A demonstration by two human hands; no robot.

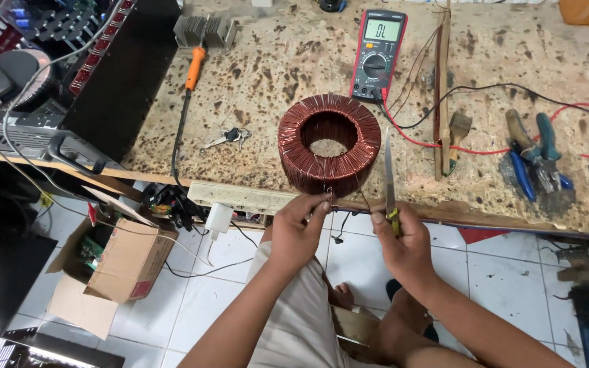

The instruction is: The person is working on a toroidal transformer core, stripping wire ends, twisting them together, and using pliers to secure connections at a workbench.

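Left hand (299, 228) pinches coil (328, 144) wire — seemingly (right hand (403, 240): knife (389, 178)).

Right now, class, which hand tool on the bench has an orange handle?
The soldering iron lying left of the copper coil. The pliers at the right have blue and teal grips, and the knife is held in the right hand.

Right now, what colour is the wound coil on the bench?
Coppery reddish-brown coil, clearest in the head view.

Coil (329, 144) blocks ahead — keys (227, 138) flank.
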